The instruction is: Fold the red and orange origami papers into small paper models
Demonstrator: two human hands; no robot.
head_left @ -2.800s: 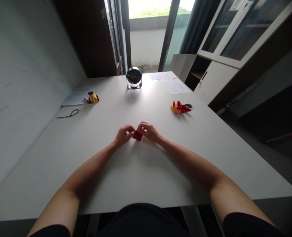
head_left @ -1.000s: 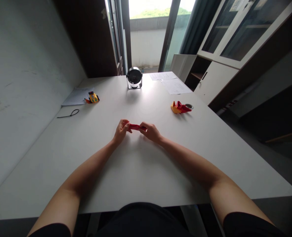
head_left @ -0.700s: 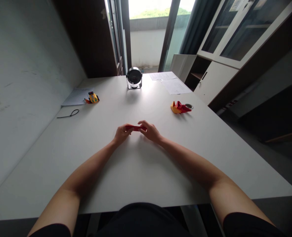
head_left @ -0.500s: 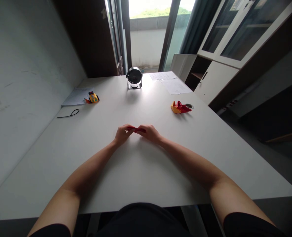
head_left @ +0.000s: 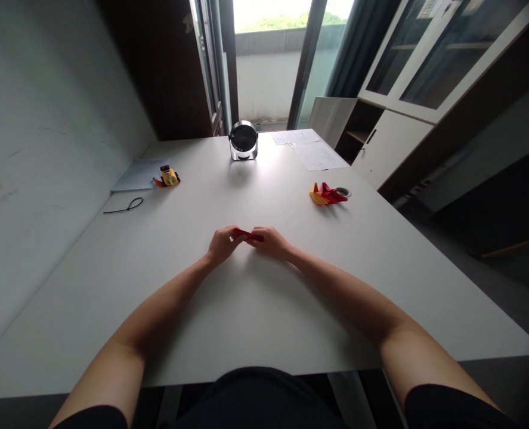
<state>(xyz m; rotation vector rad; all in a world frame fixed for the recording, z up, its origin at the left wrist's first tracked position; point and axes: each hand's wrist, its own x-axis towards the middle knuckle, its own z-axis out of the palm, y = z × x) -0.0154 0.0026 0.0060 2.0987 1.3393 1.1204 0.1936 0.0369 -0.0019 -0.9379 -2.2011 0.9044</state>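
Observation:
A narrow piece of red folded paper (head_left: 249,236) spans the gap between my two hands, just above the middle of the white table (head_left: 264,310). My left hand (head_left: 222,243) is closed on its left end, thumb and fingers pinched together. At the other end, my right hand (head_left: 272,242) grips the paper with the fingers wrapped over it. Much of the paper is hidden by my fingers, so its full folded shape does not show. Off to the right lie red and orange folded paper shapes (head_left: 325,194), apart from my hands.
A round dark device on a silver stand (head_left: 243,138) is at the back. On the left lie a yellow-and-black object (head_left: 168,176), paper sheets (head_left: 134,176) and a black cable tie (head_left: 125,207). A grey ring (head_left: 343,192) and more sheets (head_left: 320,156) lie right.
The red paper has tilted a little, its right end slightly lower. My left fingers have shifted slightly on it; both hands stay in nearly the same place.

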